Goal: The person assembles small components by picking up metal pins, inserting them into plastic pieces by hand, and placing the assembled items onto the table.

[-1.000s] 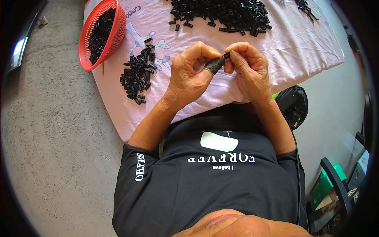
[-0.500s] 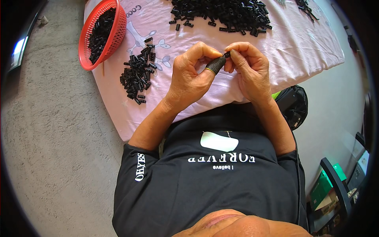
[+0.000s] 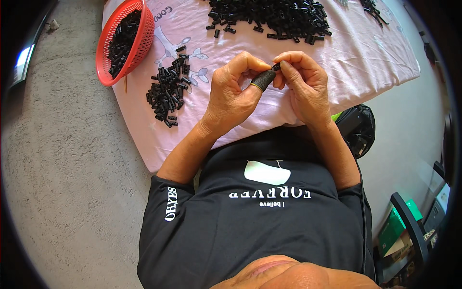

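Observation:
Both hands meet over the near part of a pink cloth-covered table [image 3: 361, 67]. Between their fingertips is a small black cylindrical piece [image 3: 276, 66], mostly hidden. My left hand [image 3: 234, 89] pinches one end of it, its thumb wearing a dark finger cot [image 3: 263, 80] with a yellow edge. On the other end, my right hand [image 3: 308, 84] is closed with thumb and index finger. A small heap of similar black pieces [image 3: 167, 91] lies left of my left hand. Beyond both hands spreads a larger pile of black tubular pieces [image 3: 276, 17].
At the table's far left edge, a tilted red plastic basket [image 3: 144, 41] holds many black pieces. Some thin black parts [image 3: 373, 10] lie at the far right. A black bag [image 3: 358, 127] is beside the table at right. Boxes, one green [image 3: 394, 231], stand at lower right.

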Motion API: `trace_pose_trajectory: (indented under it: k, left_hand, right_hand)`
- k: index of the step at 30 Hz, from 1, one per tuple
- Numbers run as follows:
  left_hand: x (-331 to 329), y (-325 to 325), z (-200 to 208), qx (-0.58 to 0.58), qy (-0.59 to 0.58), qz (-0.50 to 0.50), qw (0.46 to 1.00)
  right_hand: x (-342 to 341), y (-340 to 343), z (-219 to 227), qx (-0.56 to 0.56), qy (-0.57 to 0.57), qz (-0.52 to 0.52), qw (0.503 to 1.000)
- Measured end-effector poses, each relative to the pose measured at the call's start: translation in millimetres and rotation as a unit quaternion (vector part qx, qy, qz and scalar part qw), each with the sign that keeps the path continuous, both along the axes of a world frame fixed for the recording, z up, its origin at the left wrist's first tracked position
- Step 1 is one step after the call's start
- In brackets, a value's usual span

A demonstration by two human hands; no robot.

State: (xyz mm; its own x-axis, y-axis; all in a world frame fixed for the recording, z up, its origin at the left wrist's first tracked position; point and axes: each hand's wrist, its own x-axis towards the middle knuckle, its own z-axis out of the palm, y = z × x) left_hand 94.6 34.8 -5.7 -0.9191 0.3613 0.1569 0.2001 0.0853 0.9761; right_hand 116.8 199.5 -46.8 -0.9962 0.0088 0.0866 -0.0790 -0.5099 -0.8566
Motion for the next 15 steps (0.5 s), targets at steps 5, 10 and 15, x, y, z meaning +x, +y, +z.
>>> trace_pose_trajectory:
  k: [5, 10, 15]
  left_hand:
    - [0.0, 0.6, -0.4, 0.0, 0.001, 0.002, 1.0]
    - [-0.4, 0.9, -1.5, -0.003, 0.014, 0.003, 1.0]
    - [-0.9, 1.2, -1.2, -0.027, 0.046, 0.011, 0.999]
  right_hand:
    - [0.1, -0.3, 0.4, 0.0, 0.0, 0.0, 1.0]
    - [0.1, -0.7, 0.5, -0.001, 0.001, 0.0, 1.0]
    - [-0.1, -0.6, 0.6, -0.009, 0.004, -0.001, 1.0]
